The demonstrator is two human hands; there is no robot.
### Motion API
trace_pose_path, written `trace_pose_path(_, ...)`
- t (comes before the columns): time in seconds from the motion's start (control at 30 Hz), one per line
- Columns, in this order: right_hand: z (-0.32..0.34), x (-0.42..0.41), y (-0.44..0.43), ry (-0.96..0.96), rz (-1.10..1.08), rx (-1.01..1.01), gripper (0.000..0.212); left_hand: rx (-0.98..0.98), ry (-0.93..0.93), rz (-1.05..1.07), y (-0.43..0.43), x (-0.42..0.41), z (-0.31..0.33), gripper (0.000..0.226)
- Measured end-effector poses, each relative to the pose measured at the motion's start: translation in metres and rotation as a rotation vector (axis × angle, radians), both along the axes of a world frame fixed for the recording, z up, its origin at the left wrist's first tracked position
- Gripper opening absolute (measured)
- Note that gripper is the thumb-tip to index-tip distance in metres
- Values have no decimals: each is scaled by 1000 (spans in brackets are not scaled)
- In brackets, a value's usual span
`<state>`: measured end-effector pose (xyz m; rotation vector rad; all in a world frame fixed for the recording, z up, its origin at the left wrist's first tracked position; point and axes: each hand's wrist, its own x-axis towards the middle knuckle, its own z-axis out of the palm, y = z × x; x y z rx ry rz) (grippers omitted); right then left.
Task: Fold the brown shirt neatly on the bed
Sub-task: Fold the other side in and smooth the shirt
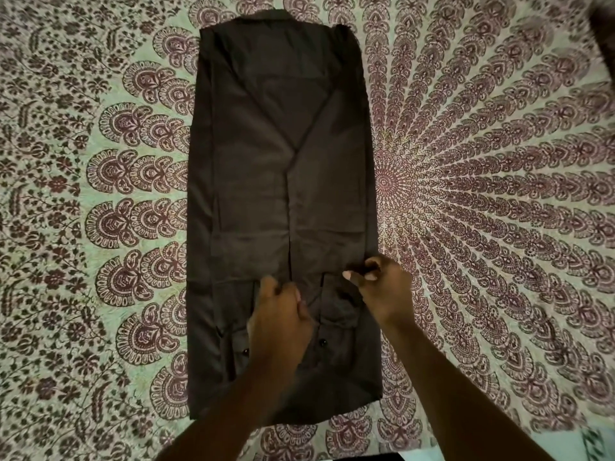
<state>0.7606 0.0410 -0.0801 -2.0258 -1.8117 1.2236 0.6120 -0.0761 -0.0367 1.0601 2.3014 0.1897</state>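
The brown shirt (pixel 266 181) lies flat on the bed as a long narrow rectangle, collar at the far end, both sides and sleeves folded in to meet along the middle. The sleeve cuffs with dark buttons lie near the hem, close to me. My left hand (pixel 279 317) rests on the shirt near the centre seam, fingers curled onto the cloth by the left cuff. My right hand (pixel 379 287) pinches a fold of the right sleeve near the shirt's right edge.
The bedsheet (pixel 499 194) is pale green with a dense maroon mandala print and spreads all around the shirt. A dark object (pixel 604 24) shows at the far right corner. The bed's near edge (pixel 466 455) runs along the bottom.
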Motion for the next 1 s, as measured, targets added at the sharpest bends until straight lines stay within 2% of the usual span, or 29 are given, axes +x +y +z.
trace_pose_path(0.13,4,-17,31,3,11,88,22,215,-19,67,64,-29,-15,29)
trace_pose_path(0.27,6,-33,55,-24,59,56,22,178,-178,349,129,-48,-21,57)
trace_pose_path(0.33,5,-38,59,-25,68,34,26,142,-173,402,144,-53,-22,52)
trace_pose_path(0.43,3,-41,59,-64,103,-17,44,98,-107,389,145,-59,-23,44)
trace_pose_path(0.53,5,-40,63,-80,158,-55,46,93,1,287,146,-61,-26,55)
trace_pose_path(0.6,9,-41,69,-70,150,-30,33,182,138,172,155,-65,-29,58)
trace_pose_path(0.73,16,-53,105,12,78,114,23,325,276,-174,196,-85,-46,65)
trace_pose_path(0.87,-1,-81,184,62,61,273,35,246,305,-399,224,-105,-79,72)
trace_pose_path(1.0,-3,-129,276,119,82,449,43,266,357,-424,222,-108,-99,70)
